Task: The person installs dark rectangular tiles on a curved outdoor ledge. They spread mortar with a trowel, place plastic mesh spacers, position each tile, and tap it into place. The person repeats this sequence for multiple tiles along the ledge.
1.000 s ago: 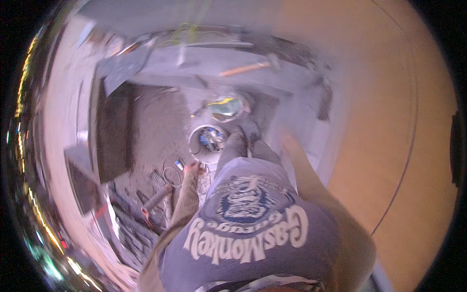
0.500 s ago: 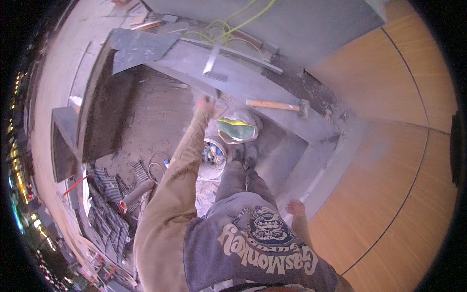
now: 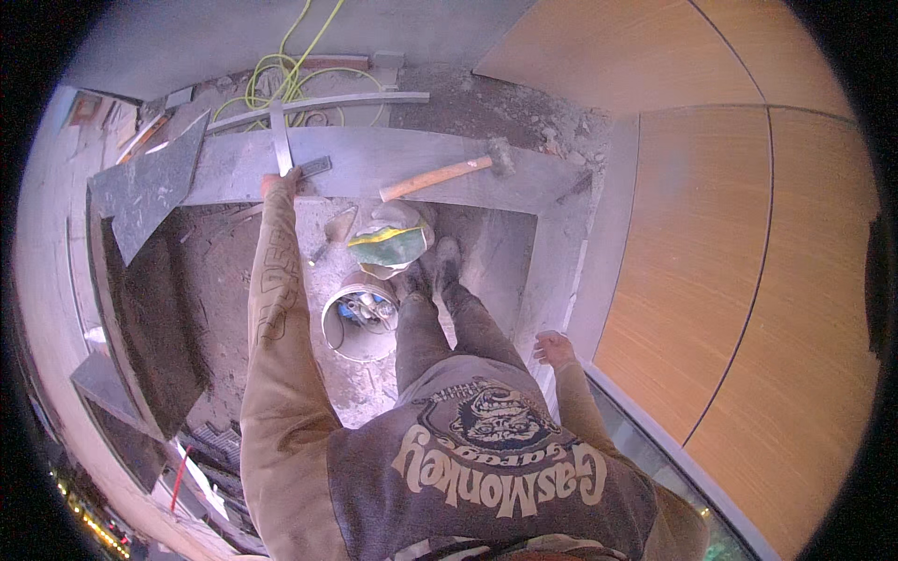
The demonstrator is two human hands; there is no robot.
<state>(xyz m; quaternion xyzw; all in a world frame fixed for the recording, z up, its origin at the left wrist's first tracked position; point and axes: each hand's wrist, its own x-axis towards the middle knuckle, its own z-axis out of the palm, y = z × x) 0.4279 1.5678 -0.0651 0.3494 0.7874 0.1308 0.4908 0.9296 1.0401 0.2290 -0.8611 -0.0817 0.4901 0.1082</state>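
My left hand [image 3: 280,180] reaches forward to a square [image 3: 282,138] on top of the grey stone slab [image 3: 365,154]. Its fingers close round the corner where the bright metal blade meets the dark stock. A hammer [image 3: 438,178] with a wooden handle lies on the same slab, right of that hand. Below the slab, a pointed trowel [image 3: 340,224] rests on the ground beside an opened sack [image 3: 388,245] with green and yellow on it. My right hand [image 3: 555,349] hangs at my right side, empty, its fingers loosely apart, near the wood-look wall panel.
A white bucket [image 3: 359,348] with assorted tools stands left of my legs. A loose triangular stone piece [image 3: 150,187] juts over the left corner. Behind the slab lie a yellow-green cable [image 3: 251,92] and a long metal bar [image 3: 374,98]. Wood-look panels [image 3: 711,252] rise on the right.
The view has swung to the right. My left hand has moved from near the trowel, below the slab's edge, up to the square. My right hand stays empty at my side.
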